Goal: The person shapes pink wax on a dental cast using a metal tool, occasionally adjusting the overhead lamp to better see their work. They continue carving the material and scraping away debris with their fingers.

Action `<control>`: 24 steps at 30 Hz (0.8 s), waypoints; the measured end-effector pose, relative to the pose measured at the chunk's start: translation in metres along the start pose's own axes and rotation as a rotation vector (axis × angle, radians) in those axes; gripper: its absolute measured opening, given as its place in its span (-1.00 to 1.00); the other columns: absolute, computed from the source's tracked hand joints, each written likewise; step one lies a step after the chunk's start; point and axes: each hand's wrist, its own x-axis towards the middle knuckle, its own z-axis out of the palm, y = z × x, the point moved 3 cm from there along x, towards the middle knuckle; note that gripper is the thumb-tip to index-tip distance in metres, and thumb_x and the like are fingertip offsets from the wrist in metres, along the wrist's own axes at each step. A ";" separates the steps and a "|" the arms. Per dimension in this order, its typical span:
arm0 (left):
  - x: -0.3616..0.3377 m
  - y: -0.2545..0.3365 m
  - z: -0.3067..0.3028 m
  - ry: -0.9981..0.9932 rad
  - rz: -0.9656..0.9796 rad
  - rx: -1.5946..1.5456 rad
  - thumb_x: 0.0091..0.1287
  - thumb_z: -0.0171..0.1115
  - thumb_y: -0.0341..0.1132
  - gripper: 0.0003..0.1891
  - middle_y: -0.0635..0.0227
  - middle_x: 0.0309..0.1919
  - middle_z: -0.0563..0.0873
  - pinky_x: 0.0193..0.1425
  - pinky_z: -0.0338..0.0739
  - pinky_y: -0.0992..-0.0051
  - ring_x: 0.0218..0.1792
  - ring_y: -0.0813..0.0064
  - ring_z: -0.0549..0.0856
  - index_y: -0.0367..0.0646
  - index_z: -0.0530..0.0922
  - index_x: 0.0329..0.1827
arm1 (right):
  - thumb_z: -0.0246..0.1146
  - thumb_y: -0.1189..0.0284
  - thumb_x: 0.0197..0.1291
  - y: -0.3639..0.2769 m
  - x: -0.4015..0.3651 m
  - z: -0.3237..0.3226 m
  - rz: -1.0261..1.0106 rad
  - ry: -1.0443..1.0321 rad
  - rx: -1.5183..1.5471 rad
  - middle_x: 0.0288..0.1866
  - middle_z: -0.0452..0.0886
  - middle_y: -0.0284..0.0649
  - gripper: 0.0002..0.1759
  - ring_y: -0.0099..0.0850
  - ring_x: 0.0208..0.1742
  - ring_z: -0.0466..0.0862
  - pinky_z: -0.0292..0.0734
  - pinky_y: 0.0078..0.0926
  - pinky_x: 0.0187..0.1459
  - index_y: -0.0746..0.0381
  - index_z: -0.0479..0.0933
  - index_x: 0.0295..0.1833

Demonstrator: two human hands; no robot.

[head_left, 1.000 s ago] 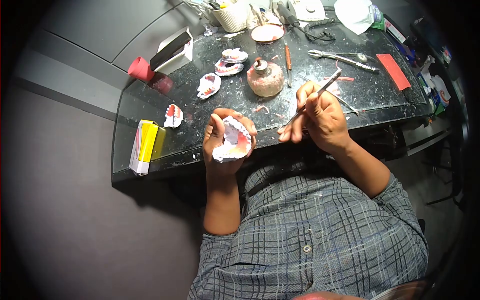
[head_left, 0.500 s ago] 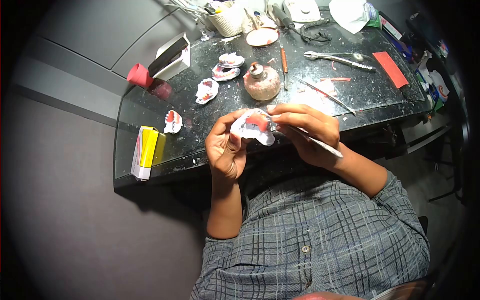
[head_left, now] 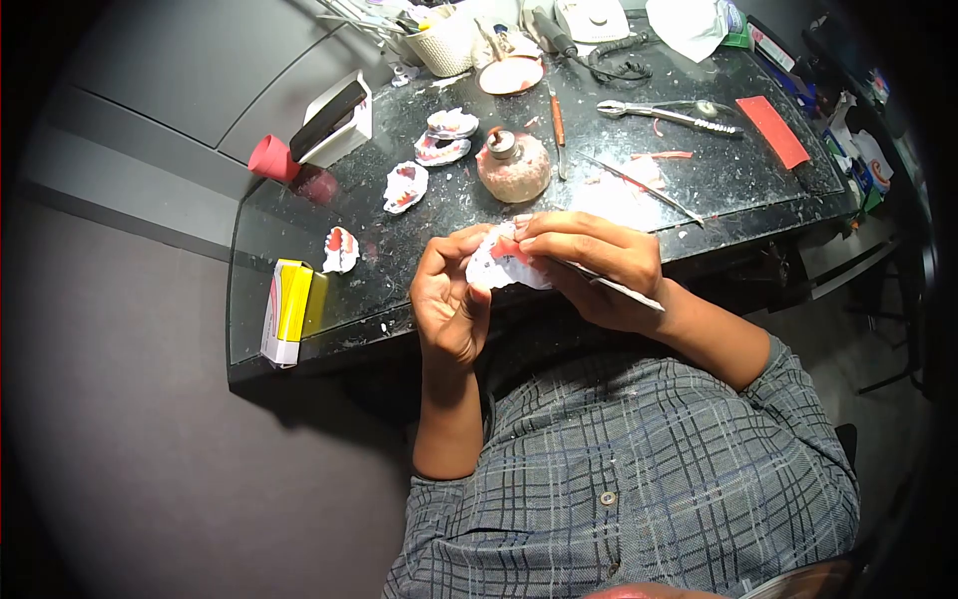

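A white dental cast (head_left: 491, 272) with red wax on it is held over the front edge of the bench. My left hand (head_left: 449, 295) grips its left side between thumb and fingers. Fingertips of my right hand (head_left: 604, 262) lie on the red wax and cover the cast's right part. A thin pale tool (head_left: 634, 296) is also in my right hand, its shaft pointing down to the right and its other end hidden. Just behind the hands stands a round glass burner (head_left: 514, 170) with a metal neck.
Several casts (head_left: 406, 187) stand at the left of the bench (head_left: 399, 317), near a yellow box (head_left: 290, 304) and a red cup (head_left: 272, 158). Behind and right lie a red-handled tool (head_left: 557, 120), a thin knife (head_left: 639, 185), metal pliers (head_left: 669, 117) and a red wax sheet (head_left: 773, 132).
My right hand has shifted left over the cast, and its fingertips now cover more of the red wax. The view has moved slightly.
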 end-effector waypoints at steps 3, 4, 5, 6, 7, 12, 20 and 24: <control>0.000 0.001 0.001 0.002 -0.002 0.021 0.38 0.47 -0.19 -0.49 -0.05 0.27 0.55 0.46 0.41 0.23 0.30 0.23 0.59 -0.33 0.43 0.16 | 0.43 0.69 0.15 0.002 -0.001 0.001 -0.003 -0.001 0.002 0.00 0.75 -0.06 -0.68 -0.18 -0.03 0.81 0.74 -0.37 -0.02 0.33 0.67 0.04; 0.000 0.001 0.002 0.001 -0.002 0.021 0.38 0.47 -0.19 -0.49 -0.05 0.27 0.55 0.46 0.41 0.23 0.30 0.23 0.59 -0.33 0.43 0.16 | 0.43 0.69 0.15 0.002 -0.002 0.001 -0.002 -0.005 0.004 0.00 0.75 -0.06 -0.69 -0.18 -0.03 0.81 0.74 -0.36 -0.02 0.33 0.67 0.04; 0.000 0.001 0.002 0.004 -0.003 0.030 0.37 0.48 -0.18 -0.49 -0.04 0.27 0.55 0.45 0.41 0.24 0.30 0.23 0.59 -0.33 0.43 0.16 | 0.43 0.69 0.15 0.002 -0.002 0.000 -0.002 -0.004 0.004 0.00 0.75 -0.06 -0.69 -0.18 -0.03 0.81 0.74 -0.36 -0.02 0.33 0.67 0.04; -0.001 0.001 0.002 0.008 -0.003 0.038 0.37 0.48 -0.18 -0.48 -0.04 0.27 0.55 0.45 0.41 0.25 0.30 0.24 0.59 -0.33 0.43 0.16 | 0.43 0.69 0.15 0.001 -0.001 0.000 0.003 -0.010 0.008 0.00 0.75 -0.05 -0.69 -0.17 -0.02 0.81 0.74 -0.36 -0.02 0.34 0.67 0.04; -0.001 0.001 0.002 0.007 -0.004 0.038 0.37 0.48 -0.18 -0.48 -0.04 0.27 0.55 0.45 0.41 0.25 0.30 0.24 0.59 -0.33 0.43 0.16 | 0.43 0.69 0.15 0.001 -0.001 0.000 0.008 -0.016 0.013 0.00 0.75 -0.04 -0.68 -0.17 -0.02 0.81 0.74 -0.35 -0.01 0.34 0.67 0.04; 0.000 0.000 0.000 0.000 0.004 0.045 0.37 0.48 -0.16 -0.48 -0.02 0.25 0.56 0.44 0.42 0.25 0.29 0.25 0.59 -0.33 0.43 0.14 | 0.42 0.70 0.14 0.003 -0.002 0.001 -0.009 -0.017 0.020 0.00 0.75 -0.01 -0.69 -0.15 -0.01 0.81 0.74 -0.34 0.00 0.36 0.66 0.03; 0.000 0.000 0.000 -0.004 -0.005 0.035 0.39 0.46 -0.16 -0.51 -0.03 0.24 0.57 0.44 0.43 0.24 0.28 0.25 0.60 -0.32 0.43 0.12 | 0.41 0.70 0.12 0.003 -0.003 -0.001 0.005 -0.030 0.038 0.02 0.74 0.01 -0.67 -0.13 0.02 0.80 0.74 -0.32 0.03 0.37 0.65 0.04; 0.000 0.000 0.000 0.004 -0.018 0.013 0.38 0.47 -0.15 -0.50 -0.04 0.25 0.57 0.43 0.44 0.24 0.27 0.25 0.61 -0.31 0.42 0.11 | 0.41 0.71 0.12 0.004 -0.004 -0.001 0.011 -0.039 0.038 0.03 0.75 0.01 -0.67 -0.13 0.02 0.80 0.74 -0.33 0.03 0.37 0.65 0.04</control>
